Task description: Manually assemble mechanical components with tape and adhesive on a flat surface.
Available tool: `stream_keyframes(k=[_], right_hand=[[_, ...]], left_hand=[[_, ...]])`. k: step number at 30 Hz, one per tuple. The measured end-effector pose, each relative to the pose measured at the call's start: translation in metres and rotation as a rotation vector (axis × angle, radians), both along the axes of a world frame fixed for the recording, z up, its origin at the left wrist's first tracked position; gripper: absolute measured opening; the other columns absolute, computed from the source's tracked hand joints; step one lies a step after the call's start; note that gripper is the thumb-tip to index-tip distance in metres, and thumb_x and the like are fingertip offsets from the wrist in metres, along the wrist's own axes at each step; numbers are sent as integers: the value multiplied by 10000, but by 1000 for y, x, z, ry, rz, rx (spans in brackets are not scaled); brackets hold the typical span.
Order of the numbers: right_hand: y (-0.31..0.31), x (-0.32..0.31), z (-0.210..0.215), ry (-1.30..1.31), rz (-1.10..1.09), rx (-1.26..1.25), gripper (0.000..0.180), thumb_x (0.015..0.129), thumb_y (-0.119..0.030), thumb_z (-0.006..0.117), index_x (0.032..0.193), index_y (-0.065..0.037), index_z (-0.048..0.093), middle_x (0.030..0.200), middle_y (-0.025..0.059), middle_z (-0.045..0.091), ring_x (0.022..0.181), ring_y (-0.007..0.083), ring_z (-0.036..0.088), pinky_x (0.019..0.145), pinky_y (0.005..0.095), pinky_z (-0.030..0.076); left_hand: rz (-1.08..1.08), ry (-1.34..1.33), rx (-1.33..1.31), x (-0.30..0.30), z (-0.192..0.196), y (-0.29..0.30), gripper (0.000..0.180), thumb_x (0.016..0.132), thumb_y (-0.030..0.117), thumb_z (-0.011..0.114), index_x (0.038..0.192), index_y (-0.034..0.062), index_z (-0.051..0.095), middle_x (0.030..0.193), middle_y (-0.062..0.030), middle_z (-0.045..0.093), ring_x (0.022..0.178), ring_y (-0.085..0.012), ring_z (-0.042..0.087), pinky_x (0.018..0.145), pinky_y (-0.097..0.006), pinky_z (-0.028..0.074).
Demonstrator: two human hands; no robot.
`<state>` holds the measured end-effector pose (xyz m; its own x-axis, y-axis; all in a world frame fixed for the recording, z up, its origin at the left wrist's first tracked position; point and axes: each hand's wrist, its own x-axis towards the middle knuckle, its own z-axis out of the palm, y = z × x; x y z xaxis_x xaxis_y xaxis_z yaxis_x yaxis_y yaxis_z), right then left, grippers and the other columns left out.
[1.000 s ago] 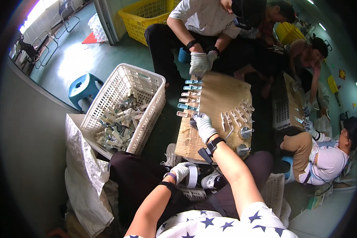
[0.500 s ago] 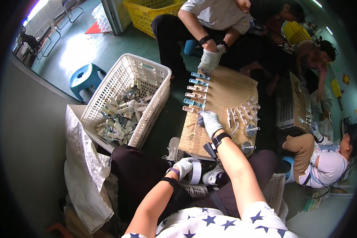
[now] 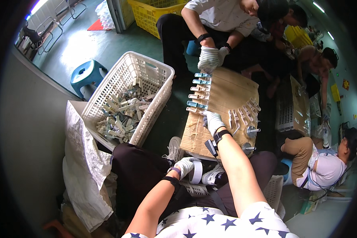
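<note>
Your right hand (image 3: 213,122), gloved, rests on the cardboard sheet (image 3: 234,89) that serves as your worktop, its fingers spread flat and clamped on nothing. It sits at the near end of the column of small blue-and-white clips (image 3: 198,92) lined up along the sheet's left edge, touching or just beside the nearest one. Your left hand (image 3: 185,166), also gloved, is down by your knee with its grip closed on a white tape roll (image 3: 196,172).

You seem to be midway through laying out and fixing the clips in a row. The next move probably calls for bringing the roll up to the sheet while the right hand steadies the row, without nudging the pieces out of line.

To your left a white basket (image 3: 154,67) holds a heap of loose clips, with a white sack (image 3: 83,166) beside it. A second fan of clips (image 3: 246,113) and two metal spools (image 3: 250,131) crowd the sheet's right side. Across from you another person's gloved hands (image 3: 210,58) work at the far end of the same column, so keep clear of them.
</note>
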<state>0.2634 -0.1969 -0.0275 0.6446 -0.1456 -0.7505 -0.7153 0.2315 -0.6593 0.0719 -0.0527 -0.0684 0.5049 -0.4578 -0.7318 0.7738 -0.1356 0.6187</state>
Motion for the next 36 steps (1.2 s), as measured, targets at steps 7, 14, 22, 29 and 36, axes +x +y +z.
stream_keyframes(k=[7, 14, 22, 29, 36], right_hand=[[-9, 7, -3, 33, 310, -443, 313, 854, -315, 657, 681, -63, 595, 542, 25, 524, 392, 151, 459, 392, 320, 372], [-13, -9, -1, -219, 575, -1091, 451, 808, -474, 655, 843, -25, 653, 824, 199, 655, 778, 334, 638, 705, 421, 493], [-16, -44, 7, -272, 591, -982, 420, 812, -458, 650, 920, -52, 634, 906, 193, 670, 871, 355, 639, 763, 412, 496], [-30, -92, -7, -371, 589, -817, 355, 772, -387, 716, 860, -55, 625, 787, 149, 665, 724, 282, 628, 699, 375, 496], [-44, -143, -49, -392, 254, -353, 126, 893, -159, 612, 945, -59, 556, 704, 10, 575, 562, 95, 528, 500, 251, 463]], left_hand=[[-52, -55, 10, -2, -11, 0, 359, 856, -9, 441, 1141, 63, 647, 1027, -48, 674, 902, -140, 605, 811, -279, 483], [9, -28, -22, -1, -4, -3, 336, 862, -31, 457, 1127, 55, 644, 992, -51, 677, 864, -165, 632, 781, -294, 513], [82, 44, -102, -5, 5, -2, 375, 853, -62, 443, 1132, 104, 631, 958, -53, 676, 821, -189, 661, 691, -346, 551], [220, 210, -225, -8, 14, -3, 376, 829, -121, 438, 1137, 29, 593, 972, -134, 672, 840, -251, 668, 741, -385, 556], [314, 50, -140, -22, -8, -21, 399, 825, -118, 448, 1150, 65, 587, 978, -118, 667, 842, -264, 659, 706, -435, 559]])
